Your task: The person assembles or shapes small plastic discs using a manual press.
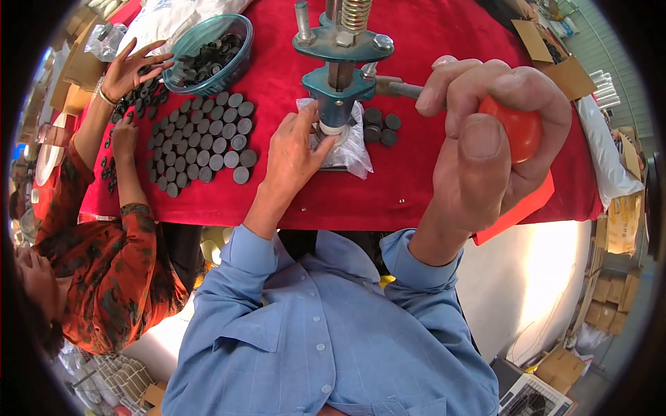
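Bare cloth to edge at six o'clock from press, gripping red knob in right hand at three, cannot tell hold of left hand, press top cropped

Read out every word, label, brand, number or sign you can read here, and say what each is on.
None reads clearly.
Yellow package, right side: printing shows, too small and blurred to read.
White bag, top left: faint marks, not legible.
Dark discs: no lettering I can make out.
Red knob in the right hand: none visible.
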`<action>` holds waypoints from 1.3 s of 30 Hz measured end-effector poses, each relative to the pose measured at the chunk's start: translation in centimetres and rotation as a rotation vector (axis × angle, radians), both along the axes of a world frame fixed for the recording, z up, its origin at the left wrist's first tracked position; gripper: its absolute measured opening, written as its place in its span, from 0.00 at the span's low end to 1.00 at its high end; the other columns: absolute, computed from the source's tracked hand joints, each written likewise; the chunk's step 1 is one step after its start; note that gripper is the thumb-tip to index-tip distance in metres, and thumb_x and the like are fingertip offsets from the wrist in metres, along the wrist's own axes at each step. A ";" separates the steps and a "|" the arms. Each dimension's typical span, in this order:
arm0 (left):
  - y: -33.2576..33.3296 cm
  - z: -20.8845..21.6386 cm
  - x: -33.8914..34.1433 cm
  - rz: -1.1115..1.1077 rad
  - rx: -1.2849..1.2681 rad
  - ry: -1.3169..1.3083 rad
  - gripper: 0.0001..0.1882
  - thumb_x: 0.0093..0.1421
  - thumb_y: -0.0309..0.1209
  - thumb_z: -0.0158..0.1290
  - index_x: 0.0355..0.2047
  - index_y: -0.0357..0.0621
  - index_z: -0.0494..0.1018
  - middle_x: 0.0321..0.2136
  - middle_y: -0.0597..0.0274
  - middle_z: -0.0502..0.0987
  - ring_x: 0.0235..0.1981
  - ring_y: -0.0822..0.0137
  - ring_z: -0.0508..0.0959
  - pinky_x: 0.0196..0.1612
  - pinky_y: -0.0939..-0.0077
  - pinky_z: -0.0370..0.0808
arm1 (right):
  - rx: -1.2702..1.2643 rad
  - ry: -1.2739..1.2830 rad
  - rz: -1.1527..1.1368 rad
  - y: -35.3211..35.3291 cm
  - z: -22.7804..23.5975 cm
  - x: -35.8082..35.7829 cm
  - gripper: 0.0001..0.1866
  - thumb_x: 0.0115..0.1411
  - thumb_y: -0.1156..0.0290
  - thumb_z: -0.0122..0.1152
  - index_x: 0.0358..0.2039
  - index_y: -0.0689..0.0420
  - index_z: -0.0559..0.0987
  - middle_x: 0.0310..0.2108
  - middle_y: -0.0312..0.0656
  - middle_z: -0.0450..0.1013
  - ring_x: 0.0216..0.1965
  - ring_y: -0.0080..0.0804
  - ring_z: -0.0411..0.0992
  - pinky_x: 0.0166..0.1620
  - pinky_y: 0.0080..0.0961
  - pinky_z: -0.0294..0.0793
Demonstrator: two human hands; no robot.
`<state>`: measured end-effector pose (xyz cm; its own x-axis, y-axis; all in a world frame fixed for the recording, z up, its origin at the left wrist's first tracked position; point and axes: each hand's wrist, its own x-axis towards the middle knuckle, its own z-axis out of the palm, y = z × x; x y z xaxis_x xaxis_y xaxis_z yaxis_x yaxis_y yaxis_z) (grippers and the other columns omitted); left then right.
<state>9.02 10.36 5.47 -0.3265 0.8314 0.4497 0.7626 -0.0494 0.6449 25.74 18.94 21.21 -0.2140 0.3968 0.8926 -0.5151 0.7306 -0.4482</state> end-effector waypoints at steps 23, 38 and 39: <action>-6.5 -3.2 -6.5 0.337 -0.214 0.406 0.22 0.52 0.34 0.67 0.47 0.43 0.77 0.45 0.59 0.77 0.45 0.53 0.74 0.48 0.59 0.73 | -0.085 -0.124 -0.235 -8.5 -9.1 3.6 0.15 0.63 0.62 0.64 0.40 0.39 0.64 0.31 0.36 0.66 0.41 0.38 0.73 0.66 0.51 0.62; -12.9 -1.8 -3.4 0.339 -0.261 0.204 0.24 0.55 0.26 0.64 0.53 0.49 0.77 0.48 0.52 0.72 0.42 0.52 0.76 0.44 0.61 0.76 | -0.111 -0.068 -0.283 -8.9 -9.0 3.0 0.15 0.63 0.60 0.64 0.42 0.40 0.65 0.31 0.35 0.67 0.41 0.38 0.73 0.65 0.50 0.65; -13.1 -2.1 -3.5 0.344 -0.259 0.203 0.24 0.55 0.26 0.64 0.53 0.49 0.77 0.48 0.52 0.72 0.42 0.52 0.76 0.44 0.61 0.76 | -0.120 -0.068 -0.281 -8.9 -8.9 3.0 0.15 0.63 0.60 0.64 0.42 0.40 0.66 0.30 0.35 0.67 0.41 0.38 0.73 0.65 0.50 0.65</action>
